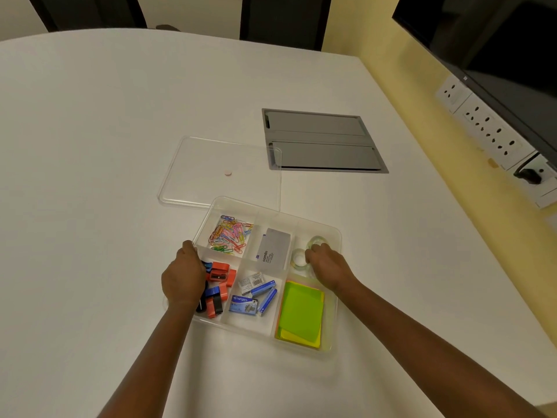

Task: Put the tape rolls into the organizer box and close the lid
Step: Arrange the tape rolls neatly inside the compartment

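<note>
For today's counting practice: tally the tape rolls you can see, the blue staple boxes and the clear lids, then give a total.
Tape rolls: 2
Blue staple boxes: 3
Clear lids: 1
Total: 6

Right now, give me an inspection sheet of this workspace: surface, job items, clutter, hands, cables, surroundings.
Surface: white table, grey hatch set in it.
Job's things: clear organizer box open; two tape rolls in its far right compartment; lid flat on the table behind it.
Clutter: paper clips, sharpeners, staple boxes, sticky notes, Camlin box, in compartments; pink disc at the lid.
Hands: left hand grips the box's left rim; right hand curled at the tape rolls, grip unclear.
Cables: black plug in the socket strip.
Surroundings: yellow wall, dark screen.
</note>
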